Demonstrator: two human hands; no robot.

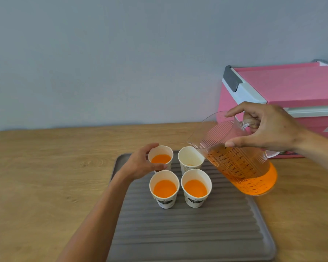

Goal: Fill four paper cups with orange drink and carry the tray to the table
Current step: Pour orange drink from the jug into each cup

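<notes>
Four white paper cups stand in a square on a grey ribbed tray [193,233]. The back-left cup [160,157], front-left cup [164,188] and front-right cup [195,187] hold orange drink. The back-right cup [190,156] shows only a trace of orange at its bottom. My left hand [140,163] curls around the back-left cup. My right hand [267,127] grips the handle of a clear measuring jug [240,163], partly full of orange drink, tilted with its spout over the back-right cup.
The tray lies on a wooden counter [45,167] against a grey wall. A pink and white cooler box [284,87] stands at the back right, just behind the jug and my right hand.
</notes>
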